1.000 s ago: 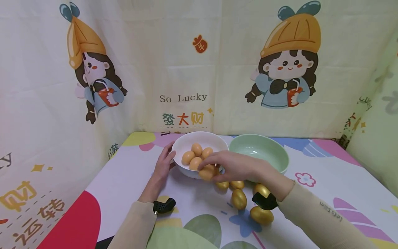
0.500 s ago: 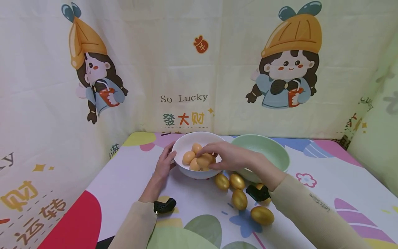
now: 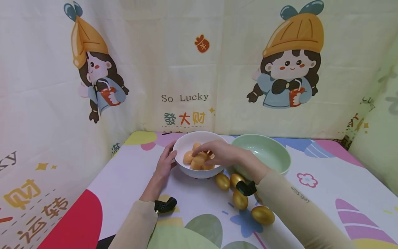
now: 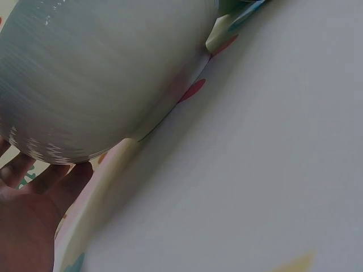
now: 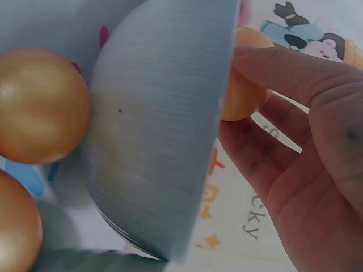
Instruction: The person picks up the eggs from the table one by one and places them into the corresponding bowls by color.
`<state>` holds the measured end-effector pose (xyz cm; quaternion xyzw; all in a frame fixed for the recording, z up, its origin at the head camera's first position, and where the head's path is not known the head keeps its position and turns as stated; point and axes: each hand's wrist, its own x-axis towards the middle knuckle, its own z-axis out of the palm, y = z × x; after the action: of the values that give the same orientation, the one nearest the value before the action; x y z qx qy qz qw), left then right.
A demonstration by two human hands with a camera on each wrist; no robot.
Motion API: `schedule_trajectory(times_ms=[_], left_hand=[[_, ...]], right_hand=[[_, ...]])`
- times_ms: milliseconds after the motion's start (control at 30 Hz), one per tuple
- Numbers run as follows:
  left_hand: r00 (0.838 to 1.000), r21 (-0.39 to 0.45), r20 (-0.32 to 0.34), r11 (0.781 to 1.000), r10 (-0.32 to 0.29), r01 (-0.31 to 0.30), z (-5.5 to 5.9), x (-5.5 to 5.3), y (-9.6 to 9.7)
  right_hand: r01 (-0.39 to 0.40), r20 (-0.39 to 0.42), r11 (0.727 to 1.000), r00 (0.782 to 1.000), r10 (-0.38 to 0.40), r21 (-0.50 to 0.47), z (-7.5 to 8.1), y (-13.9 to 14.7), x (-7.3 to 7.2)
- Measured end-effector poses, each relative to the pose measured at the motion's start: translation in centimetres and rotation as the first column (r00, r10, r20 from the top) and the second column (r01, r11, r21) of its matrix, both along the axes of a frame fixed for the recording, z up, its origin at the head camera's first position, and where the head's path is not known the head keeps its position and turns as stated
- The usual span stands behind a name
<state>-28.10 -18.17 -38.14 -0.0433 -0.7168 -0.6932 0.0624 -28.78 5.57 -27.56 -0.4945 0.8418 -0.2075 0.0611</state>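
In the head view a white bowl (image 3: 201, 174) holds several brown eggs (image 3: 188, 157). My left hand (image 3: 164, 161) grips its left side, fingers and thumb bent against the outer wall; the left wrist view shows fingertips (image 4: 76, 173) touching that wall. My right hand (image 3: 224, 153) reaches over the bowl from the right and holds a brown egg (image 3: 199, 158) above the others. Thumb and fingers lie on opposite sides of this egg (image 5: 249, 85) in the right wrist view, where the bowl's wall hides part of it. Several golden eggs (image 3: 262, 215) lie on the table.
A green bowl (image 3: 273, 156) stands right of the white one, partly behind my right forearm. More golden eggs (image 3: 223, 182) lie in front of the two bowls. The patterned tablecloth (image 3: 124, 193) covers the table, and a printed curtain (image 3: 149, 69) hangs behind.
My right hand has carried the brown egg from the white bowl's near right rim up and inward over the bowl. My left hand has stayed on the bowl.
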Motion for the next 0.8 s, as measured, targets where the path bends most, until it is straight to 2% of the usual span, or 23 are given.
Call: schedule_trajectory(times_ms=[200, 500, 800], left_hand=[[1.000, 0.002, 0.012, 1.000, -0.001, 0.001, -0.1, -0.1, 0.0], [1.000, 0.006, 0.010, 1.000, -0.009, 0.009, -0.2, -0.1, 0.0], [1.000, -0.016, 0.015, 1.000, 0.012, -0.012, 0.0, 0.1, 0.0]], right_hand=[[0.018, -0.022, 0.998, 1.000, -0.016, 0.061, -0.8, -1.0, -0.4], [0.053, 0.013, 0.991, 0.998, -0.055, 0.123, -1.5, -2.1, -0.9], [0.067, 0.011, 0.991, 0.998, -0.069, 0.116, -1.9, -2.8, -1.3]])
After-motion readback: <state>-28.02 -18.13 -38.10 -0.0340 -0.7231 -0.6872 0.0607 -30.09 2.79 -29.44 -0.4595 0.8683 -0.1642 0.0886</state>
